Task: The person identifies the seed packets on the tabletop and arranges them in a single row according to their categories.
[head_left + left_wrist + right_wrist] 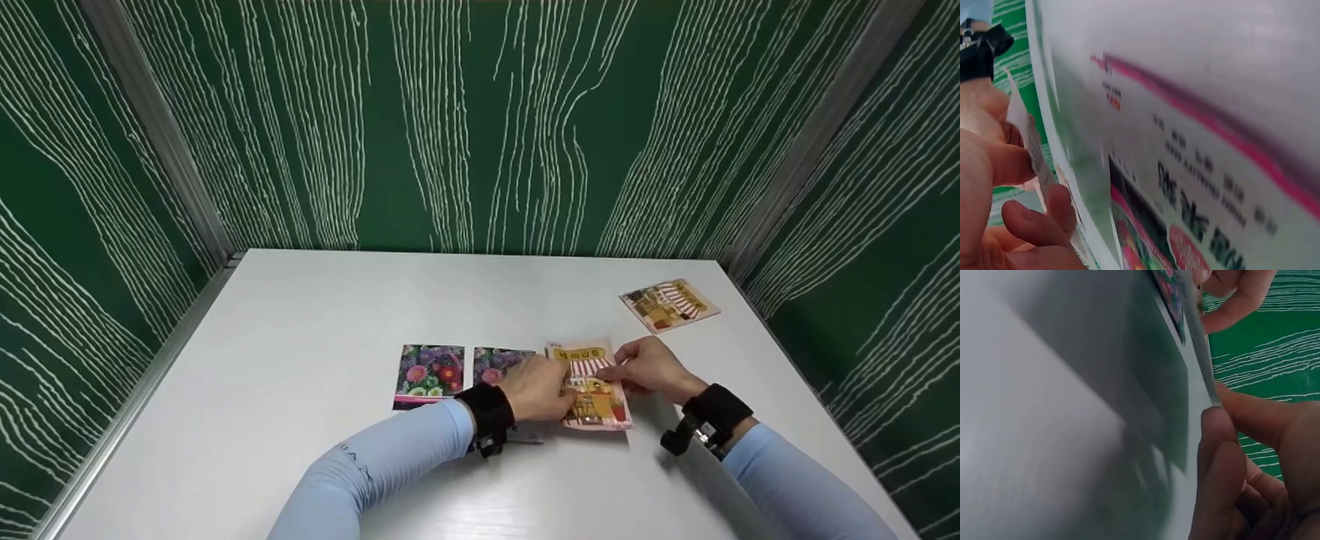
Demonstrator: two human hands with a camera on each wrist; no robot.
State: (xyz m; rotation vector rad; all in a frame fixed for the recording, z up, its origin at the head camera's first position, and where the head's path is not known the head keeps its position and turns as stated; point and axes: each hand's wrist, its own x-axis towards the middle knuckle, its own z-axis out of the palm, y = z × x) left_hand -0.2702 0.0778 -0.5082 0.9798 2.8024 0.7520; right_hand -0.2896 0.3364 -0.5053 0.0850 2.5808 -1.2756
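A card with a striped shop drawing (596, 405) lies near the table's middle. Both hands hold it. My left hand (564, 390) pinches its left edge and my right hand (604, 372) pinches its right edge. In the left wrist view my left hand (1027, 185) grips the thin card edge (1019, 112) between thumb and fingers. The right wrist view shows my right hand (1221, 417) pinching the card edge (1199, 354). Two flower cards (429, 375) (496, 363) lie side by side left of the hands; my left hand partly covers the nearer one.
A second shop card (669, 304) lies alone at the far right of the white table (300, 337). Green patterned walls (480, 127) close in the back and both sides. A flower card's pink-striped print (1196, 214) fills the left wrist view.
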